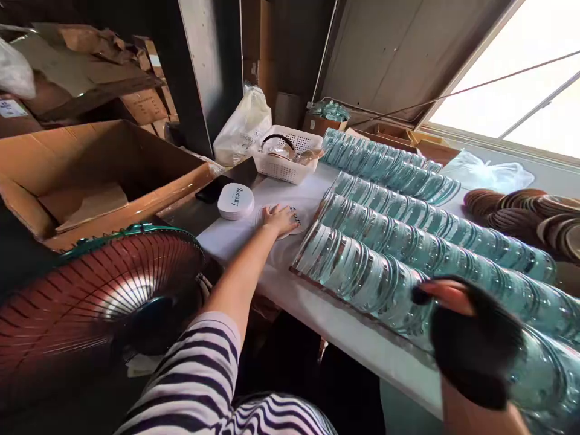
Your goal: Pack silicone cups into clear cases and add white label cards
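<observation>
On the white tabletop, my left hand (278,222) lies palm down with its fingers spread over a clear round disc (296,216) with dark lettering. The hand covers much of the disc. Just left of it sits a white rounded case (235,201) printed with "Beauty". My right hand (475,338), in a black glove with bare fingertips, is blurred by motion over the nearest row of round glass discs (362,272). Whether its fingers hold a disc cannot be made out. The glass discs stand on edge in several long rows.
A white plastic basket (285,166) with small items stands behind my left hand, beside a white plastic bag (244,127). At left are a caged fan (113,296) and an open cardboard box (149,208). Brown round pieces (512,211) are stacked at far right.
</observation>
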Demonstrator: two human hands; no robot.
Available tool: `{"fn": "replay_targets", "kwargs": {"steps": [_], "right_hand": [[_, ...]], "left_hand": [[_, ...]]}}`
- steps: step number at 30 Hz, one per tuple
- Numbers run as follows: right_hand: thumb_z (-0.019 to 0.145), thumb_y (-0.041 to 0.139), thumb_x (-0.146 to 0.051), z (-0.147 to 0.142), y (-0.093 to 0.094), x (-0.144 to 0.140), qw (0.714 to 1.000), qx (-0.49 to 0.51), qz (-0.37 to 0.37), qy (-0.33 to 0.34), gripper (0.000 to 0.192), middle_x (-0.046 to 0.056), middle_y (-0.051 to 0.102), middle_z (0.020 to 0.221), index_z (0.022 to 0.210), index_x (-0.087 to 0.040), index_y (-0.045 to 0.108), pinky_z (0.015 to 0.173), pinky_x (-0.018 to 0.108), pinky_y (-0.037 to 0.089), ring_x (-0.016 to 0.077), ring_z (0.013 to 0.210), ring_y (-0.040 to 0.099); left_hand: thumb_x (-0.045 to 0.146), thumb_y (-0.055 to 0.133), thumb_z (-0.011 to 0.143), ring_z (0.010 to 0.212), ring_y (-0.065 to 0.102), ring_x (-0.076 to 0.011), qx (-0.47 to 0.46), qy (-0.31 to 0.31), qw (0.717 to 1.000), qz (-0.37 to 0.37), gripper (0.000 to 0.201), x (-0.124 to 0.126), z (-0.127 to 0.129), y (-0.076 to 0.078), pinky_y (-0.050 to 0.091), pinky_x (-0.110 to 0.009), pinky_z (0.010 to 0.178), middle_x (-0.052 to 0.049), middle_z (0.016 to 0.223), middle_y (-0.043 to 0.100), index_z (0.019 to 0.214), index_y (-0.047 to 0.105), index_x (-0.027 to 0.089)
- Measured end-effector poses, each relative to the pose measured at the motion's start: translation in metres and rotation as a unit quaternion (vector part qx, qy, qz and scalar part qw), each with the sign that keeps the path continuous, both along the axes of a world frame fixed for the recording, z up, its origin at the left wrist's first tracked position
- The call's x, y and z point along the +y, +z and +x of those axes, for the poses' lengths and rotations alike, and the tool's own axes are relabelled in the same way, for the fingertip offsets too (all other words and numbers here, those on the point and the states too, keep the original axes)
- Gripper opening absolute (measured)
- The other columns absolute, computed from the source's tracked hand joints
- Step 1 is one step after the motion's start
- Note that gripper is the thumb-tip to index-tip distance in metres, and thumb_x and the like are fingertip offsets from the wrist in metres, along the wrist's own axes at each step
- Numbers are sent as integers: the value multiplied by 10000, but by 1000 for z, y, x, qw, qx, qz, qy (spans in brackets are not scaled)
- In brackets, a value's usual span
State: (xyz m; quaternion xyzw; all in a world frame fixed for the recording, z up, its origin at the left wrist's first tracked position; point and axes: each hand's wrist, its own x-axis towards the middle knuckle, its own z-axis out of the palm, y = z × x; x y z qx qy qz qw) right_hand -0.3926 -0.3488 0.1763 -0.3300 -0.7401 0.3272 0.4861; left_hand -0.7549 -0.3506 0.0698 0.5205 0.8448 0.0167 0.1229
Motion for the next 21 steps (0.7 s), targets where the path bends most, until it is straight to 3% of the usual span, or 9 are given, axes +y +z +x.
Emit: {"fn": "replay_targets", "kwargs": {"steps": [3,5,9,11,13,15,17,19,21], "right_hand": [[915,557,-395,-93,-4,-24,977,-19,-47,206,220,46,739,922,957,-247,714,719,306,541,177,829,684],[927,508,-344,-158,-21,-41,958,-5,-75,276,328,74,695,1171,1202,-212,631,913,339,521,189,1063,653],[897,499,-262,-235,-69,-68,971,-133,-40,195,455,152,505,1449,1331,-138,551,1123,442,349,254,1352,448],[902,498,-275,-243,-90,-76,957,-240,3,161,469,148,407,1530,1353,-156,549,1151,534,257,316,1419,339],[928,483,-365,-239,-105,-82,934,-324,30,149,490,129,368,1557,1384,-190,528,1127,597,234,362,1422,305],[942,450,-467,-232,-115,-85,913,-375,50,149,532,129,383,1548,1398,-200,512,1094,619,252,381,1389,335],[933,440,-535,-228,-120,-86,899,-401,84,159,569,134,414,1525,1389,-203,515,1076,633,249,391,1354,359],[924,441,-566,-227,-121,-85,890,-406,119,169,578,133,447,1498,1371,-210,527,1066,638,243,395,1331,372],[928,435,-567,-227,-121,-85,887,-403,134,180,565,126,463,1486,1362,-219,533,1063,620,255,385,1317,388]], "left_hand": [[537,492,909,1476,200,-361,-6,-5,1000,22,564,-25,4,-6,23,-712,1132,-39,1580,354,1432,473,325],[468,532,900,1465,233,-363,-8,-13,999,30,538,-51,9,-7,30,-706,1142,-45,1554,400,1418,496,330],[276,531,897,1466,263,-343,-11,-30,996,87,495,-116,21,-4,68,-670,1172,-47,1526,439,1386,531,360],[215,495,903,1459,295,-326,-12,0,984,179,457,-153,29,-4,110,-641,1185,-51,1495,479,1332,584,346],[195,442,929,1427,365,-291,-20,51,950,307,395,-190,42,-10,167,-588,1196,-69,1420,553,1250,642,307],[237,425,956,1402,404,-262,-43,116,884,451,346,-223,61,-20,217,-526,1198,-93,1376,577,1213,654,265],[312,500,941,1428,360,-253,-110,212,788,567,361,-246,83,-32,262,-470,1192,-104,1462,485,1285,594,255],[373,555,912,1450,325,-251,-270,318,669,615,479,-255,98,-40,350,-434,1147,-88,1550,371,1379,488,289],[432,513,921,1385,428,-260,-465,393,538,583,479,-253,102,-41,470,-417,1036,-98,1512,427,1375,470,285]]}}
